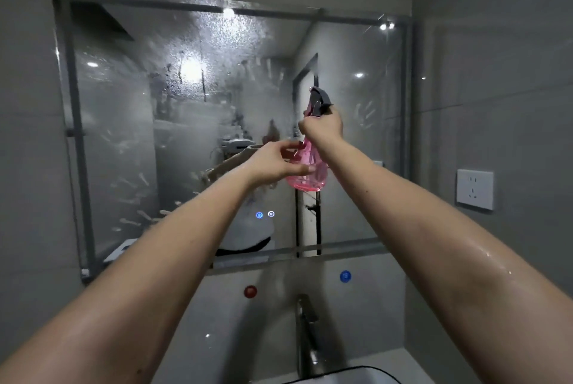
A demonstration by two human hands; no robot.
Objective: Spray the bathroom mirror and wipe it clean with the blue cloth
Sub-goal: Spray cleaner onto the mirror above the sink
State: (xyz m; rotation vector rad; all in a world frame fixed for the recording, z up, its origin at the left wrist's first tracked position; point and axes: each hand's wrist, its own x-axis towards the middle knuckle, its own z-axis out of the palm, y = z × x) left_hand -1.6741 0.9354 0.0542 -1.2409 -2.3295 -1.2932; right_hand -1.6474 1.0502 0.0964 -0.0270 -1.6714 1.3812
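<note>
Grey-tiled bathroom, viewed from above the basin (356, 376). The mirror (124, 135) is mounted on the wall directly ahead. A dense patch of spray droplets (217, 42) covers its upper middle, with runs below and smear marks at lower left and at right.

The pink spray bottle (305, 172) is held up close to the glass, right of centre, nozzle pointing toward the mirror. The right hand (322, 128) is clenched round the neck just under the grey trigger head. The left hand (276, 163) steadies the body, thumb above and fingers curled beneath it. Both forearms show wet patches.

The blue cloth is not in view.

Handling assessment: the bottle appears to be thin, clear plastic holding only a little liquid, so it is likely light. With wet hands it is probably slippery. The neck is judged the surest hold, with the body as support only.

Also noted: faucet (305, 331), red cap (250, 291) and blue cap (345, 276) on the wall, wall socket (474, 189) at right.
</note>
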